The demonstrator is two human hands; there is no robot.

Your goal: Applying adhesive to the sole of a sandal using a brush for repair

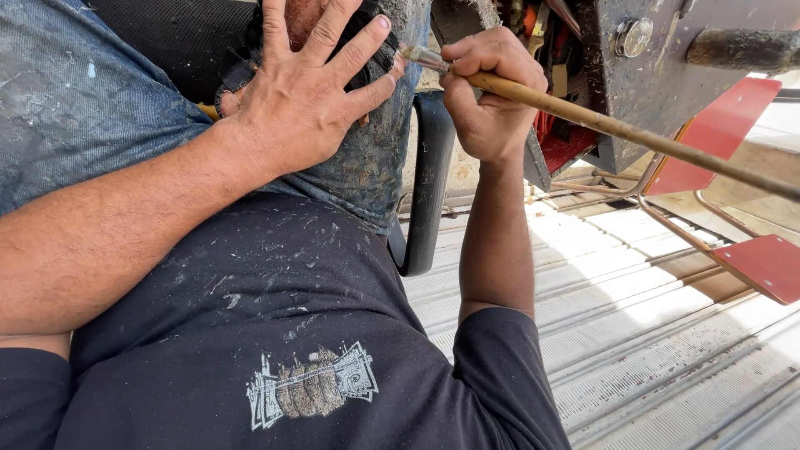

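My left hand [304, 92] lies flat with fingers spread on my knee, over dusty blue jeans [75, 100]. My right hand [492, 92] is closed around a long thin brush [600, 121] with a wooden handle and a metal ferrule. The handle runs off to the right edge. The brush tip [408, 54] points left and sits just beside my left little finger, at the knee. The bristles are mostly hidden.
A black chair armrest [429, 183] stands between my leg and right arm. Dark grimy machine metal with a bolt [633, 37] hangs at top right. Red metal plates [762, 262] on thin rods jut out at right. Ribbed light metal flooring [650, 333] lies below.
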